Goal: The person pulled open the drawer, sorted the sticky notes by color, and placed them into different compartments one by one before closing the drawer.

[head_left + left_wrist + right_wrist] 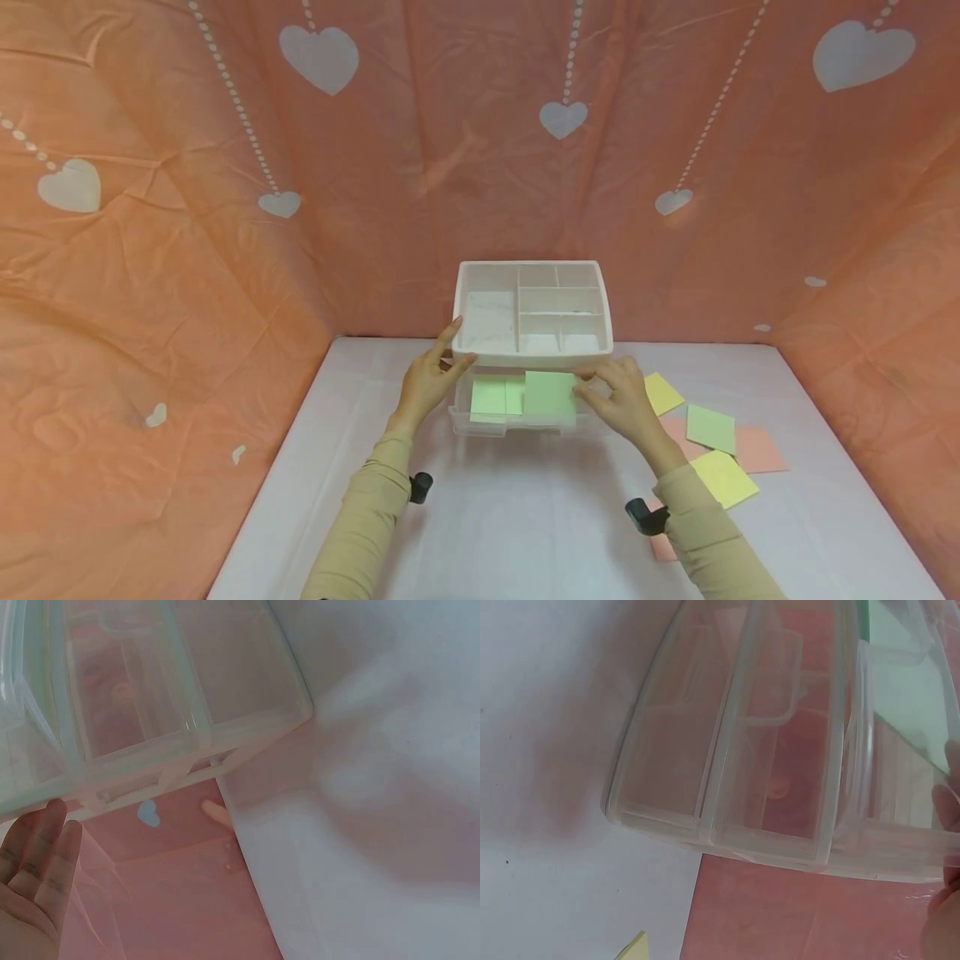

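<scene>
A drawer organizer (532,360) with a white divided top tray stands at the back of the table. Its clear top drawer (491,430) is pulled out and holds light green sticky note pads (489,396). My left hand (426,385) steadies the organizer's left front corner; in the left wrist view its fingers (46,859) are fairly straight against the side. With thumb and fingertips, my right hand (626,402) pinches the right edge of a larger green sticky note pad (550,393), which sits tilted in the drawer. Part of the right hand is cut off in the right wrist view.
Right of the organizer, loose yellow pads (724,478), a green pad (711,429) and pink pads (759,450) lie overlapping on the white table (517,533). Two lower clear drawers (780,750) are closed. An orange curtain (465,167) with hearts surrounds the table.
</scene>
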A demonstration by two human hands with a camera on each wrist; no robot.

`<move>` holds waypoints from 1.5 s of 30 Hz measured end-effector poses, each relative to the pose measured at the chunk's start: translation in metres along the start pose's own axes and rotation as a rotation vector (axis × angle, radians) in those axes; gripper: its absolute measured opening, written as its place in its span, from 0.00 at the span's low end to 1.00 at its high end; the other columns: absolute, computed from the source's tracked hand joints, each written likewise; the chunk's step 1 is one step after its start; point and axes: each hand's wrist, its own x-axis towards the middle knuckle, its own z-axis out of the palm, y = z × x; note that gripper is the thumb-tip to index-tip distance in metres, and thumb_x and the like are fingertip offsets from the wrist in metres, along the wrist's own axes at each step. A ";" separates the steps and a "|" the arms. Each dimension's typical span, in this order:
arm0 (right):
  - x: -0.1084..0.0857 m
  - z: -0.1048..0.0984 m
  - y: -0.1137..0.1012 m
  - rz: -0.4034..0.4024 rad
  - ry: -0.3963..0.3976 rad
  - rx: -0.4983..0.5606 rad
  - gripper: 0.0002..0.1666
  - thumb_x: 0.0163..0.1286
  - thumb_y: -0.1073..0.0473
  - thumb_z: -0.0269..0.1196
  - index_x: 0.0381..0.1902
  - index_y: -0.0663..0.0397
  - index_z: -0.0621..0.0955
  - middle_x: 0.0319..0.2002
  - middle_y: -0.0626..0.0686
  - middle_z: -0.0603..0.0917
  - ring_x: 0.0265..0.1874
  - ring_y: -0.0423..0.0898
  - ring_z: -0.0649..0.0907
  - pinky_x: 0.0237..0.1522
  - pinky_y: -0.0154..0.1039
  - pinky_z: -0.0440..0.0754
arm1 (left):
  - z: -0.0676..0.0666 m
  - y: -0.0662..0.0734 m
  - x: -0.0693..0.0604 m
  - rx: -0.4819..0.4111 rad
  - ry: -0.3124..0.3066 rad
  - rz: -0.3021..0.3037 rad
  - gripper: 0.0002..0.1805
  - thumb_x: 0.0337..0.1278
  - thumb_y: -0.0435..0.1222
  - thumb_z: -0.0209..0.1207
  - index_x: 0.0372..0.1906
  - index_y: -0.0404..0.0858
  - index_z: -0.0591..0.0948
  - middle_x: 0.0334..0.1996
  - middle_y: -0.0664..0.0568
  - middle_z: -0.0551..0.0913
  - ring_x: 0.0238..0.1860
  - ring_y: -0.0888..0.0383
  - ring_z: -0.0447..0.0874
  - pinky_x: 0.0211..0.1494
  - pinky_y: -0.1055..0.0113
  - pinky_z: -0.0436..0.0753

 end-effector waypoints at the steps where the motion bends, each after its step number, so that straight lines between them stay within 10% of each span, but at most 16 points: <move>1: 0.000 0.000 0.000 -0.012 0.002 -0.004 0.11 0.49 0.64 0.71 0.33 0.57 0.84 0.31 0.53 0.85 0.32 0.46 0.69 0.36 0.39 0.62 | 0.000 0.000 0.000 0.000 0.001 0.002 0.35 0.56 0.58 0.55 0.67 0.74 0.55 0.43 0.43 0.83 0.38 0.50 0.85 0.43 0.53 0.82; 14: -0.001 0.001 0.001 -0.020 0.044 0.018 0.11 0.50 0.67 0.70 0.34 0.61 0.85 0.29 0.54 0.85 0.31 0.45 0.69 0.35 0.35 0.62 | 0.001 0.000 0.000 -0.006 0.007 0.000 0.35 0.56 0.58 0.55 0.67 0.75 0.54 0.42 0.43 0.83 0.37 0.51 0.85 0.42 0.54 0.82; 27: -0.006 -0.012 0.005 0.238 0.007 0.192 0.12 0.59 0.62 0.66 0.42 0.55 0.84 0.35 0.53 0.84 0.37 0.36 0.71 0.38 0.29 0.68 | 0.001 -0.001 -0.001 -0.002 0.016 0.018 0.34 0.57 0.57 0.55 0.67 0.74 0.55 0.41 0.43 0.84 0.37 0.51 0.85 0.41 0.54 0.82; 36: -0.018 -0.029 0.022 0.391 0.028 0.337 0.16 0.64 0.58 0.62 0.48 0.58 0.81 0.36 0.26 0.78 0.37 0.29 0.74 0.39 0.25 0.70 | 0.000 0.001 -0.002 -0.002 0.014 0.006 0.35 0.56 0.57 0.56 0.67 0.75 0.54 0.42 0.43 0.84 0.37 0.51 0.85 0.42 0.53 0.82; 45: -0.038 -0.050 0.049 0.613 0.007 0.449 0.20 0.67 0.51 0.60 0.54 0.52 0.77 0.36 0.25 0.77 0.37 0.27 0.76 0.40 0.20 0.74 | 0.000 0.002 -0.001 0.004 0.001 -0.007 0.35 0.56 0.58 0.55 0.67 0.75 0.54 0.43 0.43 0.83 0.38 0.51 0.85 0.43 0.53 0.82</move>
